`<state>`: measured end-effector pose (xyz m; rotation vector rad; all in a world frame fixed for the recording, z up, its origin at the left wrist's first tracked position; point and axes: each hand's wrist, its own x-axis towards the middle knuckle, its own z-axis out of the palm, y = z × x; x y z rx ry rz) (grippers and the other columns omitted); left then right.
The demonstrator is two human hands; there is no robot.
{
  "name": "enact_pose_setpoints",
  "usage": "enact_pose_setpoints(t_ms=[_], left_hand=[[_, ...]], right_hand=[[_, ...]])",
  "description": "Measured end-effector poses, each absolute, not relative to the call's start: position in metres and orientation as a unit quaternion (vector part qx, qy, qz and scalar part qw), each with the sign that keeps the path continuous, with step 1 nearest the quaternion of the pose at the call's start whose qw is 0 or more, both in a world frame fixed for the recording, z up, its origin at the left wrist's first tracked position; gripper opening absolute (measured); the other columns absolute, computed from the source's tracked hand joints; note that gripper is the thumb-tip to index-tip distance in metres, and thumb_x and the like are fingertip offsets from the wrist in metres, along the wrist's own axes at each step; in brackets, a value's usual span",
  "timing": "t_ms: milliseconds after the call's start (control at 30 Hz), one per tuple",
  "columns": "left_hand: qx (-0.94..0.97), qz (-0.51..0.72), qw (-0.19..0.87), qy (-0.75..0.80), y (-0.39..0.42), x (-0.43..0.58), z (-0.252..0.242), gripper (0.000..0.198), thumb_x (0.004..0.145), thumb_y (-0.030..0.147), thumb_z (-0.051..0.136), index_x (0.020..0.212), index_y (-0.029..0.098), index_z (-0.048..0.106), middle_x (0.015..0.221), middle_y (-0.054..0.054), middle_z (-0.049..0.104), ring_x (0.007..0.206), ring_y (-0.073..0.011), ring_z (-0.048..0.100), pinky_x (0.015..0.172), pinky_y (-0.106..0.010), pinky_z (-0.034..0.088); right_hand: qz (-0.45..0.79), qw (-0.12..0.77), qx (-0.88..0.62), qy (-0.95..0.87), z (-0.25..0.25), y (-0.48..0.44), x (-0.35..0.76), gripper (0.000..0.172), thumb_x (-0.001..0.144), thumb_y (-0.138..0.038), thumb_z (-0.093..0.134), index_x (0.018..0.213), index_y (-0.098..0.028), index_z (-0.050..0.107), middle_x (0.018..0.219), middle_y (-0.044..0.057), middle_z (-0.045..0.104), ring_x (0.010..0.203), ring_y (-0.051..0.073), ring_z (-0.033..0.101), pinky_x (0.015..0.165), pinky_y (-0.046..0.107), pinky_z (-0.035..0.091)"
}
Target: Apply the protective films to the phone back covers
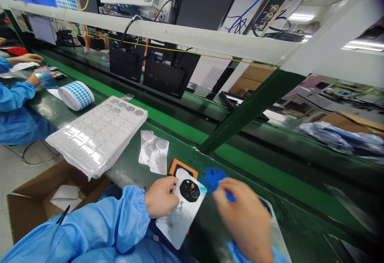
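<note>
At lower centre, my left hand [162,198] is pinching the silver phone back [181,217] by its left edge, its long axis slanting toward upper right. Just to its right, my blurred right hand [244,213] is pinching blue film [213,178], fingertips together.

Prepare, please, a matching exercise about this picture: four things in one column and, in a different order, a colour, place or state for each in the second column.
Column 1
1. Phone back cover
2. Sticker roll
3. Blister tray
4. Small frame beyond the cover

Column 2
A. Orange
B. Carrying round silvery discs at its far end
C. Held in the left hand
D. White, blue-dotted

Right pairs: 1-C, 2-D, 3-B, 4-A.
</note>
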<state>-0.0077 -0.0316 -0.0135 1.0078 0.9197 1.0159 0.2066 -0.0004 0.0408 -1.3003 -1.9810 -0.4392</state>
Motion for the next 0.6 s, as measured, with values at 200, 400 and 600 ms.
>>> enact_pose_setpoints(t_ms=[200, 400, 600], left_hand=[[0.276, 0.503, 0.743, 0.345, -0.034, -0.009, -0.013, 0.037, 0.052, 0.005, 0.050, 0.087, 0.013, 0.060, 0.078, -0.003, 0.066, 0.070, -0.0162, 0.061, 0.065, -0.026, 0.045], [0.199, 0.500, 0.788, 0.300, -0.032, 0.000, -0.011, 0.042, 0.048, 0.004, 0.049, 0.088, 0.013, 0.060, 0.075, -0.005, 0.064, 0.066, -0.0175, 0.060, 0.066, -0.031, 0.047], [0.163, 0.436, 0.862, 0.199, -0.034, 0.031, 0.003, 0.039, 0.050, 0.006, 0.050, 0.087, 0.013, 0.062, 0.071, -0.004, 0.060, 0.063, -0.0160, 0.060, 0.065, -0.030, 0.050]], right_hand=[[-0.148, 0.198, -0.601, -0.760, 0.006, 0.058, 0.267, 0.016, 0.077, -0.018, 0.052, 0.061, -0.021, 0.055, 0.083, 0.012, 0.071, 0.083, 0.025, 0.065, 0.078, 0.035, 0.048], [-0.063, 0.186, -0.569, -0.799, -0.004, 0.018, 0.257, 0.031, 0.084, -0.025, 0.045, 0.107, -0.018, 0.066, 0.111, 0.012, 0.071, 0.105, 0.027, 0.066, 0.091, 0.041, 0.052], [0.102, 0.325, -0.399, -0.851, -0.019, -0.073, 0.195, 0.099, 0.077, -0.056, 0.066, 0.155, -0.021, 0.016, 0.160, 0.015, 0.023, 0.142, 0.040, 0.033, 0.108, 0.057, 0.041]])
